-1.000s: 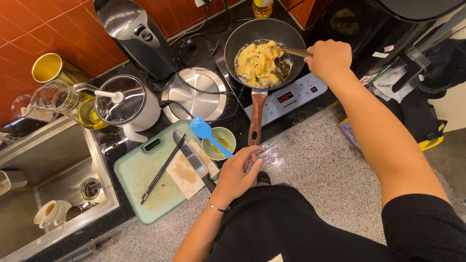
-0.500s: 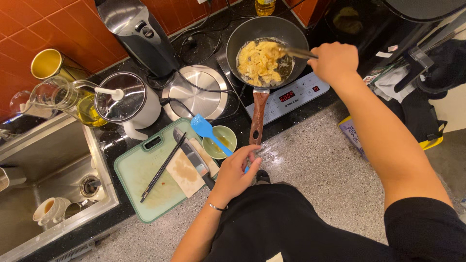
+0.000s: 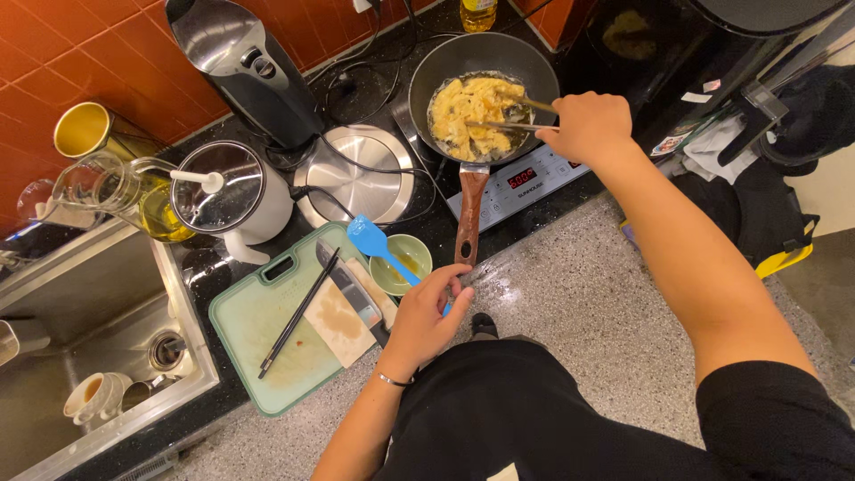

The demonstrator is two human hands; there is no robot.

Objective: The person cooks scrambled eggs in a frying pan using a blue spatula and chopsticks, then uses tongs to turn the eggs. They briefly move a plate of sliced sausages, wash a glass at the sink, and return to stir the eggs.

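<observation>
Far to the left of both hands lies a steel sink (image 3: 53,294) with a small cup (image 3: 89,396) in its basin. Nearer, still left of the left hand, a gold tin (image 3: 85,132) and a glass jug of oil (image 3: 134,191) stand against the red tiles, with a white kettle (image 3: 227,191) just beside the jug. Below the kettle lies a pale green cutting board (image 3: 267,330), carrying a pair of black chopsticks (image 3: 298,313) and a knife (image 3: 347,289) resting on a stained paper sheet (image 3: 338,325).

The left hand (image 3: 427,316) rests at the counter edge, just right of the board, its fingers curled around the handle of a blue spatula (image 3: 370,240). The spatula's blade lies across a small green bowl (image 3: 401,264), just above that hand. Right beside the fingertips hangs the wooden handle (image 3: 468,214) of the black frying pan (image 3: 485,67).

The pan sits on an induction cooker (image 3: 525,183) between the two hands, further from the body, and holds yellow scrambled egg (image 3: 472,111). The right hand (image 3: 592,125) is closed on a pair of chopsticks (image 3: 517,116), whose tips reach left into the egg. A steel lid (image 3: 356,174) lies left of the pan, and a steel jug (image 3: 240,62) stands behind it.
</observation>
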